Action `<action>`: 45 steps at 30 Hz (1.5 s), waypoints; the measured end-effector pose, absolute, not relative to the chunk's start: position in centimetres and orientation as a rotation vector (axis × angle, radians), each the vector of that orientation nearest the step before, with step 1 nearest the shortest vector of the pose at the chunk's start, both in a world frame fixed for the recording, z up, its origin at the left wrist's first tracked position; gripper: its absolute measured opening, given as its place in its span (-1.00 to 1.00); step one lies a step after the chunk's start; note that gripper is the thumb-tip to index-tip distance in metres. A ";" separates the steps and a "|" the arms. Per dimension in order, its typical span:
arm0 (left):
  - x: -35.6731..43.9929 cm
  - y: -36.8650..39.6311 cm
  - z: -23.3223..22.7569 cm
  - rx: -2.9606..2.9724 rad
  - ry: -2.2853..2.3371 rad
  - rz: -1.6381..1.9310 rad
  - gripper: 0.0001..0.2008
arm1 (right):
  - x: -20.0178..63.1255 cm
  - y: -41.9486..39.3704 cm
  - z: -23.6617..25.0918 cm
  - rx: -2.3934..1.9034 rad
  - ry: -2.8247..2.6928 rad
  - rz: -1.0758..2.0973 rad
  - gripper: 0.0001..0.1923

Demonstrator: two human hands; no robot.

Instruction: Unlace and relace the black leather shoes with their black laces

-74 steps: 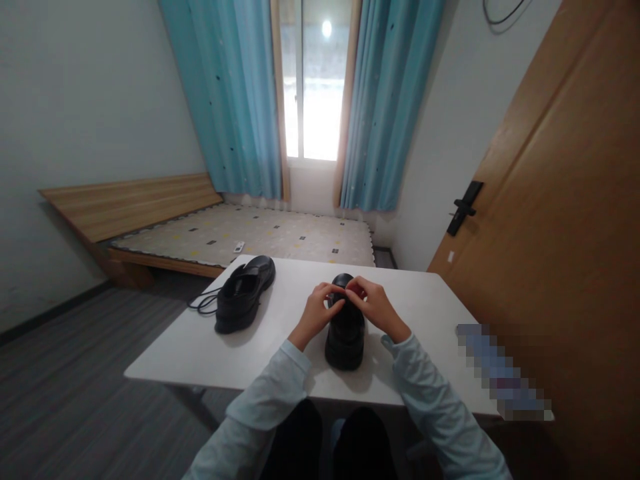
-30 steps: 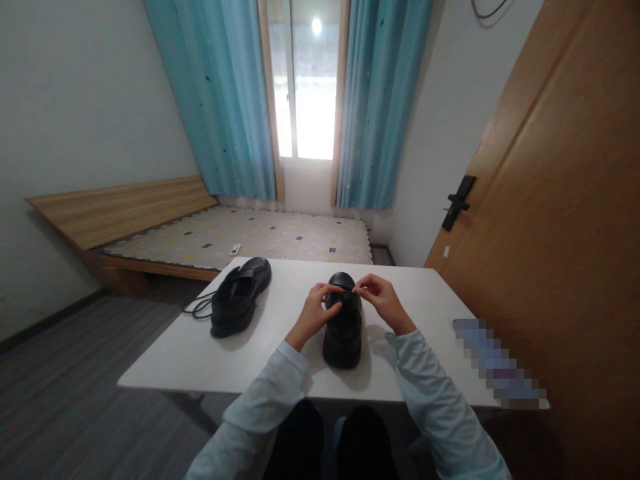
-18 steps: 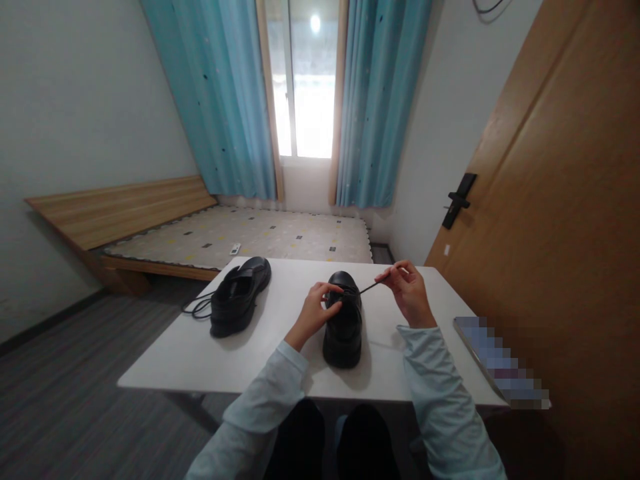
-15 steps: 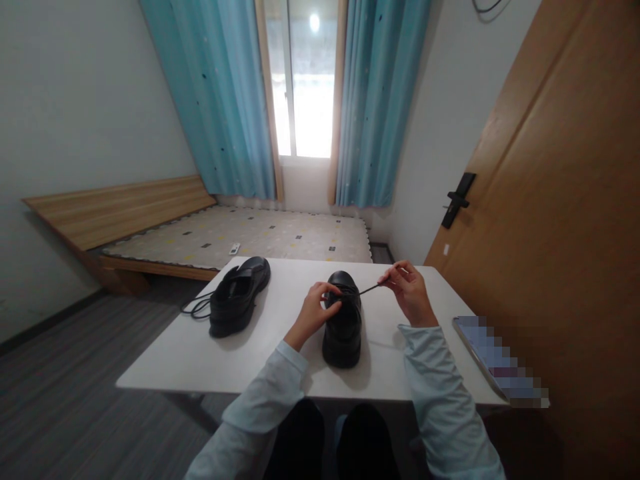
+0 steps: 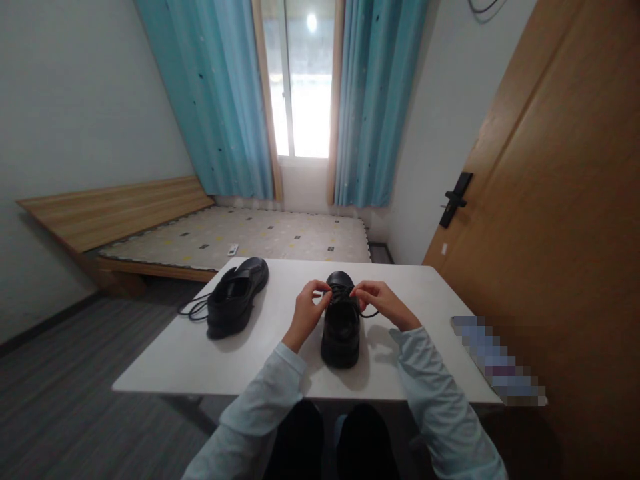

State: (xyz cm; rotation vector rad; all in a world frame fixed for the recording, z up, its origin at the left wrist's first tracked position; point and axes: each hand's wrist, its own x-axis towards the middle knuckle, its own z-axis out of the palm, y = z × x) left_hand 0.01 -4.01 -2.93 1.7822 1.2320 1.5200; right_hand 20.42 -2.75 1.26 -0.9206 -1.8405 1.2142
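Observation:
A black lace-up shoe (image 5: pixel 341 343) stands on the white table in front of me, its toe pointing away. My left hand (image 5: pixel 311 310) pinches at the left edge of its lacing; whether the fingertips grip the upper or a bit of lace is too small to tell. On the opposite side my right hand (image 5: pixel 383 300) is closed in a pinch on the black shoelace (image 5: pixel 370 315), which hangs in a short loop below the fingers. Crossed rows of lace show between both hands. The second black shoe (image 5: pixel 231 313) rests further left, long loose laces (image 5: pixel 194 308) trailing from its side.
The white table (image 5: pixel 200 370) ends just before my knees. At its right edge lies a blurred flat item (image 5: pixel 500 363). A bed (image 5: pixel 260 233) with a small white remote (image 5: pixel 233 250) stands beyond, and a wooden door (image 5: pixel 560 200) is at right.
My right hand has come left and in to the shoe from the right. The lace, stretched taut before, now hangs slack in a loop. My left hand has shifted slightly left to the lacing's edge.

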 end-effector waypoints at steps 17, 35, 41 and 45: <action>0.4 -4.4 -2.3 2.025 1.182 1.368 -0.76 | 18.1 -3.4 0.1 -0.944 -2.124 0.454 -0.77; 0.7 -4.4 -2.6 2.048 1.185 1.366 -0.88 | 17.9 -3.3 -0.2 -0.864 -2.185 0.289 -0.84; 0.9 -4.5 -2.5 2.080 1.204 1.412 -0.89 | 17.9 -3.6 0.0 -0.848 -2.183 0.343 -0.88; 0.8 -4.4 -2.5 2.070 1.211 1.387 -0.88 | 18.0 -3.4 0.0 -0.850 -2.160 0.392 -0.89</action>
